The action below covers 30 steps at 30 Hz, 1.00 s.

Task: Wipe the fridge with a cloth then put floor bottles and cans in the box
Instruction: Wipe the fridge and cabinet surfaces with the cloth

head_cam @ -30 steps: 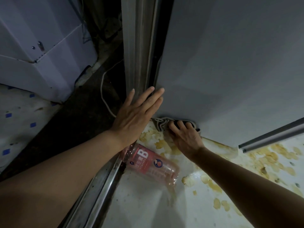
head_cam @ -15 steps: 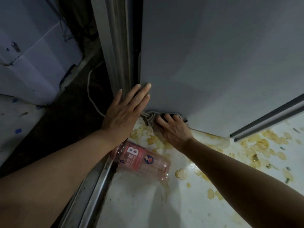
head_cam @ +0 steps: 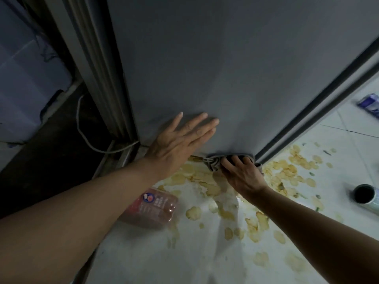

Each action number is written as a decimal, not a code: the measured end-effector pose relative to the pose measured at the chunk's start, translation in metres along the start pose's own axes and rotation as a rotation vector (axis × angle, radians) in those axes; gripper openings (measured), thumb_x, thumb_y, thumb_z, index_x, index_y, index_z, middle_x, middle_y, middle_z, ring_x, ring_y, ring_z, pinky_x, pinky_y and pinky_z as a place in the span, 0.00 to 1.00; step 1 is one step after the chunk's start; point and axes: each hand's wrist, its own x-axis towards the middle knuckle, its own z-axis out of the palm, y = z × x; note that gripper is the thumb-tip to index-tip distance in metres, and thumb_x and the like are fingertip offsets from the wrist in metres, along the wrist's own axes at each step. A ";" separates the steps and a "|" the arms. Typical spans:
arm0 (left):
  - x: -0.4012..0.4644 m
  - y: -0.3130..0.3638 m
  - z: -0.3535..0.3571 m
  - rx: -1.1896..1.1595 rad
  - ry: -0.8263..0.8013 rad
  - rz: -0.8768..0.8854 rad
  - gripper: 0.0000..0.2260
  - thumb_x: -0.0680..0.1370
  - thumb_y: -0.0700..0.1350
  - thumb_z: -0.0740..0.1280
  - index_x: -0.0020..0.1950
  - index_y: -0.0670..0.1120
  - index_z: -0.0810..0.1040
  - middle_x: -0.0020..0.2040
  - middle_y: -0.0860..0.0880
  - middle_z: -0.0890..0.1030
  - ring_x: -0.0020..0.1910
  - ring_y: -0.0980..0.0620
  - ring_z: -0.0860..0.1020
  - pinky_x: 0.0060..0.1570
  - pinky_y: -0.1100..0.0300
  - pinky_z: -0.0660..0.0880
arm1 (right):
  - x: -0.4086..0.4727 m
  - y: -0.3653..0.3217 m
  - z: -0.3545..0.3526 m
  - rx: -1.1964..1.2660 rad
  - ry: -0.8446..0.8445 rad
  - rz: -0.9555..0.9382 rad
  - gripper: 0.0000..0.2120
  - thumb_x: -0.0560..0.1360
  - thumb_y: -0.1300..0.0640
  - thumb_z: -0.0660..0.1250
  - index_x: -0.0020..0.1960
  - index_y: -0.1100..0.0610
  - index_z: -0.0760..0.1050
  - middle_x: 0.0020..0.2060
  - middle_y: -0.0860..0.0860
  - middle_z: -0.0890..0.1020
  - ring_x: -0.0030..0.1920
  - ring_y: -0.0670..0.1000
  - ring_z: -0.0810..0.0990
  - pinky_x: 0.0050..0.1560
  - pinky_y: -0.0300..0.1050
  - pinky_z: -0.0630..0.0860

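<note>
The grey fridge [head_cam: 225,58] fills the upper middle of the head view. My left hand [head_cam: 180,138] lies flat against its lower side, fingers spread. My right hand [head_cam: 242,173] presses a crumpled grey cloth [head_cam: 213,161] against the fridge's bottom edge, near its front corner. A pink plastic bottle [head_cam: 151,208] lies on its side on the floor, partly hidden under my left forearm. A dark can [head_cam: 366,194] lies on the floor at the right. A blue and white can or bottle [head_cam: 369,104] lies further back at the right edge, blurred.
Yellow chip-like crumbs and stains [head_cam: 287,167] are scattered over the white tiled floor around my right hand. A white cable [head_cam: 86,138] runs along the dark gap left of the fridge. A pale appliance or cabinet [head_cam: 24,89] stands at the far left.
Both hands have slid to the right along the fridge's bottom edge, the right one carrying the cloth toward the front corner. The view swung right, bringing two cans into sight.
</note>
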 end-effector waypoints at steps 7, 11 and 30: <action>0.003 0.009 0.004 0.068 -0.099 -0.057 0.31 0.71 0.34 0.45 0.75 0.44 0.60 0.76 0.50 0.56 0.74 0.47 0.59 0.65 0.41 0.63 | -0.031 0.024 0.021 0.042 -0.102 0.059 0.23 0.77 0.58 0.59 0.72 0.56 0.63 0.65 0.55 0.63 0.59 0.57 0.67 0.54 0.51 0.68; 0.005 0.014 -0.003 0.105 -0.180 -0.098 0.33 0.70 0.35 0.54 0.76 0.45 0.56 0.77 0.50 0.49 0.75 0.47 0.56 0.67 0.40 0.58 | -0.048 0.032 0.025 0.054 -0.123 0.095 0.23 0.78 0.60 0.57 0.72 0.59 0.61 0.65 0.57 0.63 0.60 0.59 0.66 0.54 0.51 0.67; 0.082 0.097 -0.076 0.065 -0.273 -0.022 0.38 0.73 0.38 0.60 0.77 0.47 0.43 0.74 0.52 0.32 0.75 0.49 0.35 0.66 0.46 0.28 | -0.091 0.063 0.036 1.653 0.180 1.107 0.28 0.69 0.68 0.67 0.68 0.56 0.69 0.63 0.59 0.70 0.58 0.59 0.74 0.59 0.54 0.76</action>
